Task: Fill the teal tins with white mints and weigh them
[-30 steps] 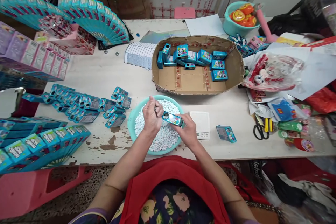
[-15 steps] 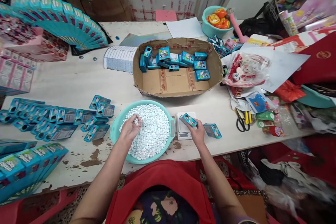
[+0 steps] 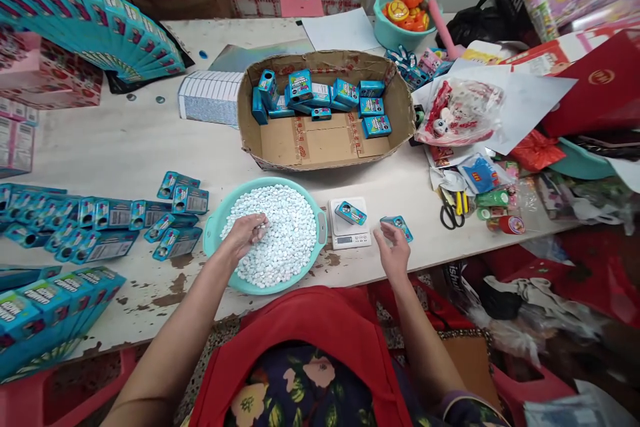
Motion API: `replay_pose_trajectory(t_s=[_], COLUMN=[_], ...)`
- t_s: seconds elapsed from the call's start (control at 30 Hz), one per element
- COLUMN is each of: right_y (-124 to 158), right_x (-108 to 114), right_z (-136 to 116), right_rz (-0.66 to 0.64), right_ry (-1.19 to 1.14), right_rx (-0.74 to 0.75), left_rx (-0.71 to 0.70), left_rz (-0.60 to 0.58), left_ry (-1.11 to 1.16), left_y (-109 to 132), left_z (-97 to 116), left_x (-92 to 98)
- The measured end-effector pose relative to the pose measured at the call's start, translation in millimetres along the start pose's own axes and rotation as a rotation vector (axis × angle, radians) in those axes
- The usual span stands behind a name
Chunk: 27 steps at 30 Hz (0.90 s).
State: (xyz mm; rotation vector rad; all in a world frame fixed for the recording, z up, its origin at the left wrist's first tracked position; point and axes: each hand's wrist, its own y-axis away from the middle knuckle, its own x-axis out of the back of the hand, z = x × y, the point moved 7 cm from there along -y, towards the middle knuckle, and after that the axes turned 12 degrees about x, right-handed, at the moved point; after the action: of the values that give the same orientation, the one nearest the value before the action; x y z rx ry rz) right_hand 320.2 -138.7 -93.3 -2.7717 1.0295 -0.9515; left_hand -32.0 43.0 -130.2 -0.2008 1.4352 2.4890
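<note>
My left hand (image 3: pixel 244 235) is over the left part of a turquoise basin (image 3: pixel 214 237) heaped with small white candies (image 3: pixel 280 233). Its fingers are curled together round some of those candies, mostly hidden by the hand. On a white digital scale (image 3: pixel 350 240) a small blue candy box (image 3: pixel 351 213) lies tilted, touched by neither hand. My right hand (image 3: pixel 394 248) is just right of the scale, thumb and fingers apart and nothing in its grasp. Partly behind its fingers a second blue box (image 3: pixel 403 229) rests on the table; whether they touch it I cannot tell.
Behind the basin stands a cardboard tray (image 3: pixel 320 157) with several blue boxes. More opened boxes (image 3: pixel 113 213) lie in rows at the left. Scissors (image 3: pixel 451 210), a plastic bag (image 3: pixel 463 113) and a bowl of orange toys (image 3: pixel 400 35) are on the right.
My right hand has let go of the blue box, leaving it on the scale, and moved right to the second box. My left fingers have closed more over the candies. The view has shifted.
</note>
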Motion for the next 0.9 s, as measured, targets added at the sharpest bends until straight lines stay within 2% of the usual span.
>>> replay_pose_trajectory(t_s=[0.13,0.2,0.3,0.43,0.5,0.57,0.63,0.7,0.9], right_y=[8.4,11.1,14.1,20.0,24.5,29.7,35.1,39.5,43.4], right_x=[0.1,1.4,6.3,12.8,15.7,19.1,23.6,29.1,42.2], right_z=[6.3,8.0,9.7,14.7,18.6,23.2,28.2,32.2,36.1], right_rz=[0.017,0.023,0.042,0.07,0.081,0.092,0.106,0.122,0.16], right_ry=[-0.071,-0.082,-0.081,-0.107,-0.122,-0.132,-0.136,-0.134,-0.111], right_rx=[-0.066,-0.084,-0.093,-0.118,-0.136,-0.158,-0.182,-0.202,-0.24], left_rx=[0.196,0.179,0.004,-0.341,-0.499,-0.581,-0.619,-0.659,-0.738], left_rz=[-0.165,-0.188,-0.197,-0.149,-0.116,-0.09,-0.062,-0.033,-0.043], left_ry=[0.073,0.035,-0.294,-1.001,-1.316,-1.528,-1.662,-1.744,-1.735], left_y=[1.2,2.6,4.6,3.0,-1.1,-7.6,-13.4,-15.6,-14.8], left_z=[-7.0,-3.6,9.9,28.3,30.4,26.8,21.8,18.2,15.4], left_x=[-23.0,-40.9,-84.7,-164.5,-200.7,-225.8,-239.2,-244.6,-241.1])
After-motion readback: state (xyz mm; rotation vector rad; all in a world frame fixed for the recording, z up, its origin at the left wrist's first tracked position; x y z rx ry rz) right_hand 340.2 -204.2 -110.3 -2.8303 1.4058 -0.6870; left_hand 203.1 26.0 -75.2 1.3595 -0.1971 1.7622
